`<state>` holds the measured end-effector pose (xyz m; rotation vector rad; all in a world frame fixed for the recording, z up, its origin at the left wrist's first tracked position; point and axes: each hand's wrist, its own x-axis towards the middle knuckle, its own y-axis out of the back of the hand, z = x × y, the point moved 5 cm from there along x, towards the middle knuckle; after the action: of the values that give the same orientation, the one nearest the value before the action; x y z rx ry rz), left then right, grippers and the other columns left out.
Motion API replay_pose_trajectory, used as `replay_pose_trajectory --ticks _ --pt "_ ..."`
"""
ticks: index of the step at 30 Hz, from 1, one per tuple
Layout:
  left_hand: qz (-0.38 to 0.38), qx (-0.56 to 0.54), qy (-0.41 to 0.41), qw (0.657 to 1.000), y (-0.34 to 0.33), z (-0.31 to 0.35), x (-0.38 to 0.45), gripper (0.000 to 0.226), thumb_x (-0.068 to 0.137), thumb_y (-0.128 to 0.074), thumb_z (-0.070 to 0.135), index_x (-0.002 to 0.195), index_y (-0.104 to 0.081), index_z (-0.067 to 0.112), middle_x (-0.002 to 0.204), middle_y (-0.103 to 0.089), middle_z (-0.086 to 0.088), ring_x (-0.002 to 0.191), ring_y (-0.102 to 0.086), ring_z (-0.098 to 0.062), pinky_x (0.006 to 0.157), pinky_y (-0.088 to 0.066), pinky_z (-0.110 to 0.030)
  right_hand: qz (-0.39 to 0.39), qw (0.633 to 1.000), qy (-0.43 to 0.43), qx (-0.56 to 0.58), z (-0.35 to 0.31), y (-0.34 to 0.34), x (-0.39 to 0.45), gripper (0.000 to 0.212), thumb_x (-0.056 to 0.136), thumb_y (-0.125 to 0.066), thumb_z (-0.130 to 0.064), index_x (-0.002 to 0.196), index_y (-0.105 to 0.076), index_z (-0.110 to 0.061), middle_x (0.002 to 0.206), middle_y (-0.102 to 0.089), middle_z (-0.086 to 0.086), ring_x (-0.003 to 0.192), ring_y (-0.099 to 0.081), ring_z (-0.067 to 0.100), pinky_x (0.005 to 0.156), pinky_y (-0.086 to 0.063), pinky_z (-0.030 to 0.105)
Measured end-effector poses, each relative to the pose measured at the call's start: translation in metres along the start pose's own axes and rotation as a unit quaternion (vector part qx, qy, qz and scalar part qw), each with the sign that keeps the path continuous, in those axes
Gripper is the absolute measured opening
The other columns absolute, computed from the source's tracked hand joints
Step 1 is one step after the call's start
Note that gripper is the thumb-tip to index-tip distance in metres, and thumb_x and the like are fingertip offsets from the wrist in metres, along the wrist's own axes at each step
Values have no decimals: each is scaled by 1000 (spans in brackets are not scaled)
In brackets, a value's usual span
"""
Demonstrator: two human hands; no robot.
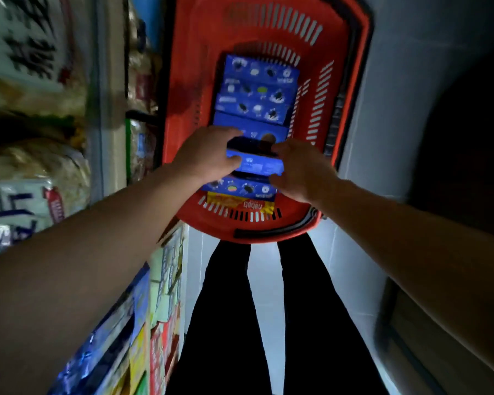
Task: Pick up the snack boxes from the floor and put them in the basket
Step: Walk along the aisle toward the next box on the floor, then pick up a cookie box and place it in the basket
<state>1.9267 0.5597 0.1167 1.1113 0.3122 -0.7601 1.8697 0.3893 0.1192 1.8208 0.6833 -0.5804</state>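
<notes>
Box (258, 165), blue, sits level between your two hands, above the middle of the red basket (200, 52). Your left hand (206, 156) grips its left end: the thumb lies on the near face and the other fingers (226, 132) curl over the far edge. Your right hand (300, 169) grips the right end, its fingers curled round the far corner. Both sets of fingers are pinching the box from its two short ends; the long near face between them is uncovered and shows pale print.

The basket stands on the floor (397, 95) directly ahead of your legs (231, 309), with one black handle (271, 230) folded down along its near rim. Inside it, a row of blue boxes (258, 92) runs from the far end towards you, each leaning on the next with its printed face up. The held box is just above this row, at its near part; whether it touches the box under it cannot be told. Nearer to you, another blue carton (240, 188) lies below the held box, and a yellow pack (240, 205) lies against the near wall of the basket.

Shelves (109, 95) of packaged goods run along your left side, close beside the basket. The floor to the right of the basket is pale tile, passing into deep shadow further right.
</notes>
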Motion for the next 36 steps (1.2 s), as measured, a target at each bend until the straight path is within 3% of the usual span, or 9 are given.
replay_pose_trajectory --ticks 7,10,13,21,28,36 --pt "-3 45 -148 988 65 135 -75 54 85 -65 31 135 -55 12 132 -60 -13 122 -55 -30 99 -44 -35 115 983 -132 59 13 94 -147 62 84 -63 -42 139 -43 -21 138 -48 6 127 -46 32 98 -43 41" --pt "-21 60 -231 971 66 190 -109 58 76 -62 38 128 -60 12 128 -63 -12 118 -58 -29 99 -44 -35 158 960 -208 99 29 96 -224 66 86 -64 -46 143 -40 -23 144 -45 3 132 -41 29 102 -42 43" --pt "-40 102 -287 952 60 233 -133 56 78 -70 31 129 -61 11 129 -62 -10 120 -58 -27 103 -40 -30 173 939 -269 126 34 77 -292 71 85 -66 -46 146 -38 -22 145 -44 5 133 -41 30 106 -41 43" --pt "-141 216 -454 853 -15 351 -234 58 81 -68 35 135 -55 20 137 -57 -3 126 -52 -25 106 -38 -31 228 826 -455 241 29 -28 -470 72 88 -62 -49 148 -34 -20 147 -42 6 133 -41 31 106 -40 42" --pt "-206 295 -539 762 -115 404 -336 59 82 -63 40 138 -51 24 143 -51 0 130 -46 -24 109 -35 -31 259 720 -555 327 0 -143 -587 70 88 -62 -49 146 -37 -19 145 -44 7 131 -43 31 104 -43 42" --pt "-231 328 -628 666 -253 448 -522 60 87 -62 39 142 -47 23 147 -47 3 135 -42 -17 112 -33 -32 292 595 -638 393 -50 -315 -745 68 87 -60 -45 145 -38 -17 145 -44 7 130 -42 31 104 -42 40"
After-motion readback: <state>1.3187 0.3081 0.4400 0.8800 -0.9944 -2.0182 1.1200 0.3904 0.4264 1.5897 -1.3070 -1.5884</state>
